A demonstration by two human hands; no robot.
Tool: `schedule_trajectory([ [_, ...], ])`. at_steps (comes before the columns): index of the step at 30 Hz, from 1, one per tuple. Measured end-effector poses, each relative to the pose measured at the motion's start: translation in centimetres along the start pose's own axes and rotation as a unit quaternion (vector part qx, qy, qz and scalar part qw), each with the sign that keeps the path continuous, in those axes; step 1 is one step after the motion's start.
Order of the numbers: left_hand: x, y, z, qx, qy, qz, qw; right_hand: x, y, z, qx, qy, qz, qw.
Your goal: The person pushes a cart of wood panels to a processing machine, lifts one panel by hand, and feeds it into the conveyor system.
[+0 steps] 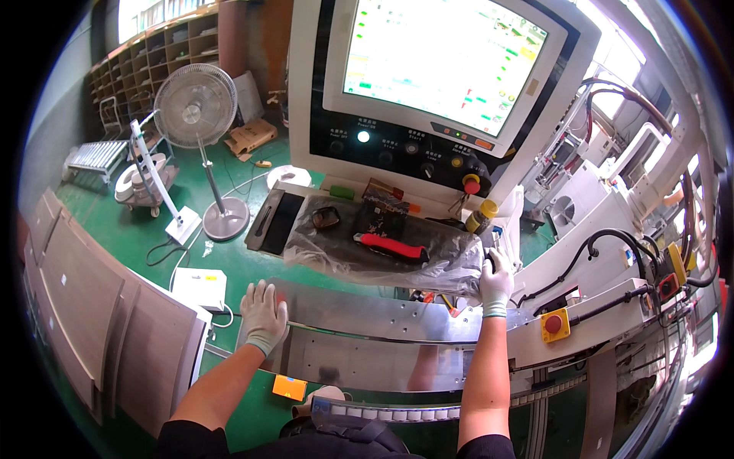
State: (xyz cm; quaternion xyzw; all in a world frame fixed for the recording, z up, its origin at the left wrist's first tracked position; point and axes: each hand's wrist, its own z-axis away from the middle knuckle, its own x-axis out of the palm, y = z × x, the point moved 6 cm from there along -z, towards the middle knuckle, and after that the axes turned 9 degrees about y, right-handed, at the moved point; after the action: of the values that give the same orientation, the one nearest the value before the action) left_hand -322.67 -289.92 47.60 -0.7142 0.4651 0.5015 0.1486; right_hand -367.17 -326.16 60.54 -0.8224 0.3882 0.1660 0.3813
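Observation:
My left hand (262,315), in a pale glove, lies with fingers stretched on the left end of a shiny metal machine bed (367,310). At the right end of a plastic-covered shelf (321,256), my gloved right hand (496,284) curls its fingers over a small dark thing, mostly hidden. On that shelf, left of my right hand, lies a red-and-black utility knife (394,249). Behind the knife are a dark printed box (382,214) and a small dark object (326,218). A yellow-capped bottle (482,216) stands just beyond my right hand.
Above the shelf rises a control panel with a lit screen (443,61) and a red emergency button (471,184). Another red button (553,324) sits on the machine at right. A standing fan (195,115), a white box (200,289) and stacked panels (115,306) are at left.

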Motion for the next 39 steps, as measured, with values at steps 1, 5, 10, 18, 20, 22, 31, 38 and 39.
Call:
schedule_trajectory([
  [1,-0.02,-0.01,0.03,-0.001,-0.002,0.0,1.0,0.0,0.02,0.01,0.004,-0.002,0.001,1.0],
  [5,-0.13,0.05,-0.02,-0.005,-0.01,-0.002,1.0,-0.08,-0.02,0.06,0.009,-0.002,-0.001,1.0],
  [10,-0.07,0.09,-0.05,-0.006,-0.01,-0.001,1.0,-0.15,-0.03,-0.02,0.005,-0.006,0.0,1.0],
  [18,0.08,-0.11,0.05,0.007,0.006,-0.008,1.0,-0.15,-0.26,0.01,-0.017,-0.008,-0.024,1.0],
  [20,0.04,-0.03,-0.06,0.006,0.003,-0.008,1.0,-0.08,-0.11,-0.02,-0.014,-0.01,-0.026,1.0],
  [22,0.11,0.06,-0.08,0.006,0.002,-0.008,1.0,-0.03,0.18,-0.08,-0.013,-0.012,-0.024,1.0],
  [31,0.31,-0.15,0.02,0.007,0.011,-0.009,1.0,0.11,0.16,-0.13,-0.014,-0.017,-0.035,0.999],
  [38,0.24,-0.08,0.03,0.013,0.013,-0.011,1.0,0.12,0.09,-0.04,-0.015,-0.012,-0.038,0.999],
  [39,0.26,-0.13,0.07,0.015,0.014,-0.012,1.0,0.12,0.1,-0.06,-0.016,-0.011,-0.038,0.999],
])
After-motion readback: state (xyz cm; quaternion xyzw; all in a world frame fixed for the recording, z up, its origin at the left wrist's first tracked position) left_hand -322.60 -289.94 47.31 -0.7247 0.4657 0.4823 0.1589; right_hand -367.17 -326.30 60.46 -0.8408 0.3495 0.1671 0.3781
